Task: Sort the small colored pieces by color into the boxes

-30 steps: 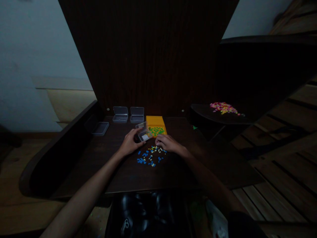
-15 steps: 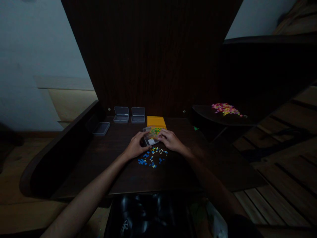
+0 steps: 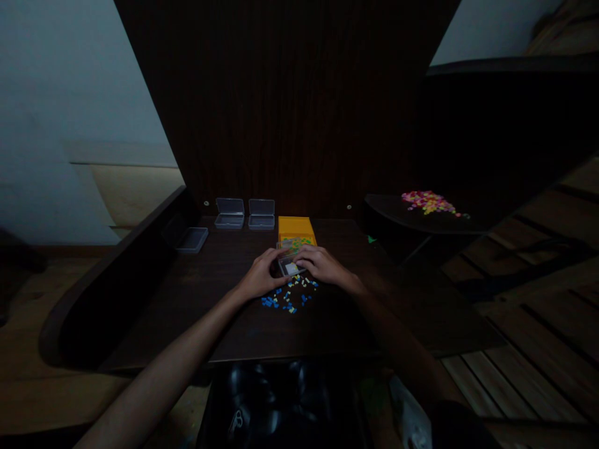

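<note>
head view: left hand point(image 3: 260, 274), half open, holds a clear hinged box point(image 3: 289, 268); at the box's three o'clock is right hand point(image 3: 324, 265), whose grip i cannot tell.

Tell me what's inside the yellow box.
Small green pieces show in the yellow box. The right hand and clear case obscure its near part; what lies there can't be told.

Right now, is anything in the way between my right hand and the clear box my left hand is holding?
Nothing visible: your right hand is at the open clear box, held in your left hand. The scattered pieces lie on the near side of the box, not between them.
</note>
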`<state>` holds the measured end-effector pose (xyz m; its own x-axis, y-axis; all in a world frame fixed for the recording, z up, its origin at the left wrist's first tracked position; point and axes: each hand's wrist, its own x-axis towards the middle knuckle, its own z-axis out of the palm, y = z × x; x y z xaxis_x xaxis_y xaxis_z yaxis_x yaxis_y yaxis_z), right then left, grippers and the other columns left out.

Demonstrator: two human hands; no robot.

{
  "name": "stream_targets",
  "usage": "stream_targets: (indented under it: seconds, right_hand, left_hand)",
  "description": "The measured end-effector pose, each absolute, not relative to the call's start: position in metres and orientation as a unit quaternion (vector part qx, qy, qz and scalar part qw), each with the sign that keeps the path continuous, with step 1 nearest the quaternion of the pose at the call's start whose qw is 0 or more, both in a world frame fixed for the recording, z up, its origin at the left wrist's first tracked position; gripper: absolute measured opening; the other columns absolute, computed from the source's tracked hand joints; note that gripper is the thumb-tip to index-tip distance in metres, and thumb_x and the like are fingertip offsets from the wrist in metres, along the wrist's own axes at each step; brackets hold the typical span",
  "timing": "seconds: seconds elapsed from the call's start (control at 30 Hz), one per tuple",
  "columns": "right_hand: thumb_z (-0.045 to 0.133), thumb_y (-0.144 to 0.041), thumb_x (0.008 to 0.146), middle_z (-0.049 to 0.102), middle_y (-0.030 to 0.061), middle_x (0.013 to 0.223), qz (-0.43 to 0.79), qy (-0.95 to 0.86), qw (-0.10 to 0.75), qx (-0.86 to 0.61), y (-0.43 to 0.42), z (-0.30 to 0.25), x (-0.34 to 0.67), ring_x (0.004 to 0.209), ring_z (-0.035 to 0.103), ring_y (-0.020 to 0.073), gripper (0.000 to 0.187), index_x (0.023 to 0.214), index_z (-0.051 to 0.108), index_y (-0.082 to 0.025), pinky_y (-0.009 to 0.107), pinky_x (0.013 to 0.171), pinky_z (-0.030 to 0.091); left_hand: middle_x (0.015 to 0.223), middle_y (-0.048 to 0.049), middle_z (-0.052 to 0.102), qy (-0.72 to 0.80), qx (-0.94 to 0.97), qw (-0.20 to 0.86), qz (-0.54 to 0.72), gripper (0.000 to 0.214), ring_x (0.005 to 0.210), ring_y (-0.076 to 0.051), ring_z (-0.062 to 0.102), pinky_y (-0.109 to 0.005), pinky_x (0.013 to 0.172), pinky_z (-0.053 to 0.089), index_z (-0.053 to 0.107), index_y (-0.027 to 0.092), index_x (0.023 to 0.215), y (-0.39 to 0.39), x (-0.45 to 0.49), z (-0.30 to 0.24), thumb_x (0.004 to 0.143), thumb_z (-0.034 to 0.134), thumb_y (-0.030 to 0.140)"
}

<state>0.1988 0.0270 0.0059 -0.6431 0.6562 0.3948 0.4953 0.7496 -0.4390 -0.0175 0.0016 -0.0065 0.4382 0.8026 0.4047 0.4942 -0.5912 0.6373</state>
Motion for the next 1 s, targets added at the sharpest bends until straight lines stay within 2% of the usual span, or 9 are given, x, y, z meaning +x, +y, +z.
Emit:
stream_targets:
  seconds: [0.17,0.3,0.43,0.6,0.87,1.0]
  right_hand:
    - [0.049,-0.016,0.091,0.068,0.007,0.1,0.162,-0.881,0.313,-0.317,0.024,0.012,0.201,0.096,0.061,0.0186,0.023,0.1,0.07,-0.02,0.035,0.088,0.048]
    - [0.056,-0.023,0.088,0.067,0.0065,0.088,0.159,-0.866,0.339,-0.331,0.021,0.017,0.205,0.079,0.06,0.0164,0.017,0.092,0.071,-0.017,0.029,0.071,0.048]
    - [0.062,-0.025,0.084,0.06,0.0015,0.07,0.186,-0.89,0.273,-0.315,0.019,0.013,0.206,0.061,0.052,0.0111,0.013,0.08,0.07,-0.015,0.023,0.058,0.042]
    - [0.067,-0.029,0.08,0.058,0.0002,0.073,0.189,-0.906,0.178,-0.333,0.02,0.004,0.204,0.063,0.05,0.0103,0.014,0.086,0.07,-0.017,0.022,0.059,0.038]
    - [0.062,-0.021,0.083,0.063,0.0029,0.082,0.196,-0.906,0.15,-0.343,0.025,0.005,0.211,0.07,0.053,0.0115,0.01,0.087,0.07,-0.016,0.022,0.063,0.039]
    - [0.064,-0.03,0.084,0.061,0.0014,0.078,0.202,-0.904,0.156,-0.342,0.022,0.006,0.208,0.066,0.051,0.0107,0.015,0.088,0.07,-0.016,0.022,0.061,0.038]
  left_hand:
    - [0.125,-0.009,0.059,0.401,0.816,0.218,0.355,0.065,0.115,-0.025,0.057,-0.041,0.1,0.046,0.049,0.021,0.129,0.004,-0.02,-0.008,0.069,0.074,0.03]
    - [0.122,-0.0087,0.06,0.429,0.803,0.202,0.361,0.064,0.113,-0.026,0.058,-0.043,0.098,0.047,0.051,0.021,0.127,0.006,-0.024,-0.007,0.069,0.074,0.033]
    - [0.12,-0.0096,0.061,0.464,0.781,0.192,0.372,0.064,0.112,-0.026,0.059,-0.042,0.096,0.047,0.051,0.019,0.125,0.008,-0.03,-0.003,0.068,0.075,0.034]
    - [0.12,-0.0096,0.061,0.478,0.77,0.191,0.377,0.065,0.11,-0.026,0.059,-0.041,0.094,0.049,0.052,0.018,0.124,0.01,-0.033,-0.002,0.067,0.076,0.035]
    - [0.118,-0.0098,0.062,0.469,0.772,0.19,0.385,0.064,0.109,-0.026,0.06,-0.041,0.092,0.049,0.051,0.019,0.126,0.009,-0.033,-0.003,0.068,0.075,0.032]
    - [0.119,-0.0097,0.061,0.463,0.775,0.187,0.387,0.063,0.11,-0.025,0.059,-0.041,0.094,0.048,0.051,0.019,0.125,0.01,-0.034,-0.003,0.068,0.075,0.033]
